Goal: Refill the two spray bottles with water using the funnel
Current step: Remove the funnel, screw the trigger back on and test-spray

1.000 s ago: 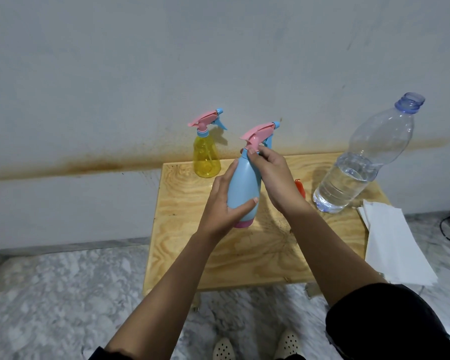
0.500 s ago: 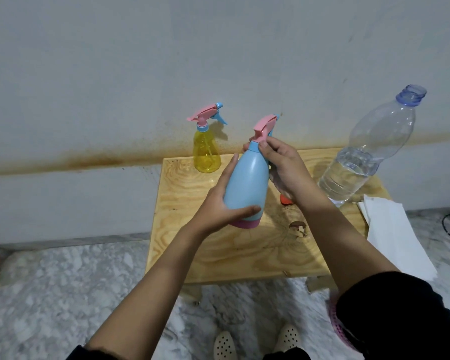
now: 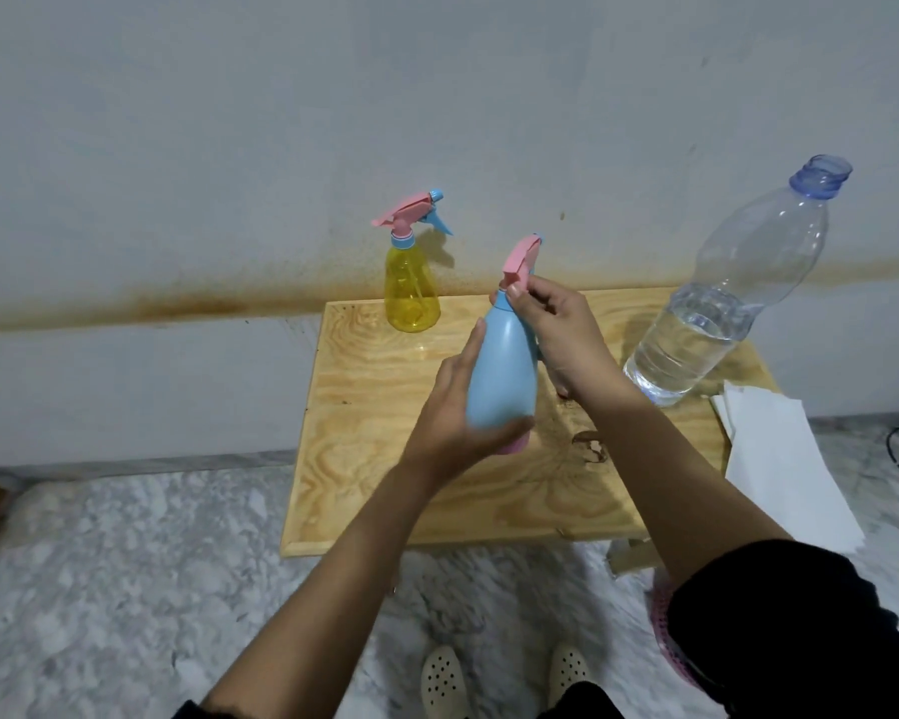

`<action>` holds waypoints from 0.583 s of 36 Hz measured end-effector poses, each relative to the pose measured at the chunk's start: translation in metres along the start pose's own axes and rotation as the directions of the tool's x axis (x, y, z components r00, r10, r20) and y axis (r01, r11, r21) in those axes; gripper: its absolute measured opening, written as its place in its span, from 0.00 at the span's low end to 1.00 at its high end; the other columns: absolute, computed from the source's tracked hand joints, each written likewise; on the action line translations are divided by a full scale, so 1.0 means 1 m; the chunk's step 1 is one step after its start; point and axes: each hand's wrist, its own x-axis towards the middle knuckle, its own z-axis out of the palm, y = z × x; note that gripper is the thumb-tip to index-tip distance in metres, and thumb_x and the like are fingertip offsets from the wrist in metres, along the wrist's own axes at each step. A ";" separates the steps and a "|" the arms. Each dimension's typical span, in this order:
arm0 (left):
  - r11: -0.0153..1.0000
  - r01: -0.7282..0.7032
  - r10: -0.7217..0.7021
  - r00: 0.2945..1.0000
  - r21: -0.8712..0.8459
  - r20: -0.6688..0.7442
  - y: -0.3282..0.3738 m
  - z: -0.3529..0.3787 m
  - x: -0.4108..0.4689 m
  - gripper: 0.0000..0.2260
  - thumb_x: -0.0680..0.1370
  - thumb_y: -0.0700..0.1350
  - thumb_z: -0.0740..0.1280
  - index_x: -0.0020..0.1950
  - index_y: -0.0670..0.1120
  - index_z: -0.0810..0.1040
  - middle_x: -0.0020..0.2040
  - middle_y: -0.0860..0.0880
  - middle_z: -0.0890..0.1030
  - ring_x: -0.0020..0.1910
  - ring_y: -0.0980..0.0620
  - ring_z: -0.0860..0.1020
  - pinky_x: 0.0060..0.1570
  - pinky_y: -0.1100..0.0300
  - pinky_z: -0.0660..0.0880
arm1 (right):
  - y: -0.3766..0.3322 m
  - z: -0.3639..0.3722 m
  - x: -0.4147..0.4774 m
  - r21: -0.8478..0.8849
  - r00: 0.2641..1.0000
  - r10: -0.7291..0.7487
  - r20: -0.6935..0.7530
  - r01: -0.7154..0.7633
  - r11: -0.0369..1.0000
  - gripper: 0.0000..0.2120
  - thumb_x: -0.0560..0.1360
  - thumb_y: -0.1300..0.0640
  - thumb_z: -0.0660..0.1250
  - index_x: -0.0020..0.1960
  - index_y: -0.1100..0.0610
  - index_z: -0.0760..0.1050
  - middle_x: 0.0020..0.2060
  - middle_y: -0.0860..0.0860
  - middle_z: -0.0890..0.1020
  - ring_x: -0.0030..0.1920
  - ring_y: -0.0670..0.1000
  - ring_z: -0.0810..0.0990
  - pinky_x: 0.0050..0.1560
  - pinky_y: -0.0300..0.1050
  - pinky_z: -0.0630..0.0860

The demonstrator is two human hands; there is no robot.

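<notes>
— Where is the blue spray bottle (image 3: 502,376) right now?

— Over the middle of the wooden surface (image 3: 385,459), held between both hands, its top leaning a little to the right. I cannot tell whether its pink base touches the wood.

— And the grip on each side?

— The left hand (image 3: 452,422) cups the lower body from the left, thumb curled across the front near the base, so its grip is closed around the bottle. The right hand (image 3: 561,334) pinches the collar just under the pink trigger head (image 3: 521,259), fingertips at the neck.

— Is the head on or off?

— It sits on the neck; whether it is loosened, I cannot tell.

— The other one?

— The yellow spray bottle (image 3: 412,288) stands upright at the back left corner of the surface, close to the wall, its pink and blue sprayer on, apart from both hands.

— What about the water?

— A large clear water bottle (image 3: 707,329) with no cap stands at the back right, partly filled. White paper sheets (image 3: 784,469) hang over the right edge just beside it.

— Anything below?

— Marble floor (image 3: 125,589) and the toes of two pale perforated shoes (image 3: 442,682)
</notes>
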 end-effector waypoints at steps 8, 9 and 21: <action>0.996 0.052 -0.054 0.998 -0.067 -0.023 0.030 0.004 -0.010 0.50 0.64 0.49 0.78 0.73 0.68 0.47 0.65 0.73 0.63 0.60 0.62 0.72 0.57 0.55 0.76 | -0.014 -0.013 -0.006 0.090 0.988 -0.027 0.153 0.013 0.996 0.08 0.78 0.61 0.62 0.46 0.53 0.78 0.41 0.52 0.81 0.43 0.49 0.78 0.51 0.48 0.75; 0.997 0.050 -0.053 0.997 -0.059 -0.057 0.034 0.009 -0.012 0.50 0.64 0.49 0.78 0.74 0.67 0.47 0.67 0.69 0.64 0.61 0.60 0.72 0.57 0.53 0.77 | -0.015 -0.014 -0.006 0.059 0.989 -0.035 0.144 0.027 0.998 0.07 0.78 0.60 0.62 0.46 0.53 0.79 0.41 0.51 0.81 0.43 0.49 0.79 0.52 0.48 0.75; 0.992 0.115 -0.098 0.958 0.048 -0.271 0.061 0.064 -0.048 0.49 0.66 0.52 0.77 0.75 0.66 0.46 0.66 0.57 0.66 0.56 0.62 0.68 0.54 0.60 0.72 | -0.011 -0.036 -0.032 -0.356 0.982 -0.156 0.103 0.183 0.916 0.14 0.74 0.46 0.67 0.50 0.55 0.68 0.46 0.48 0.76 0.44 0.45 0.75 0.36 0.28 0.66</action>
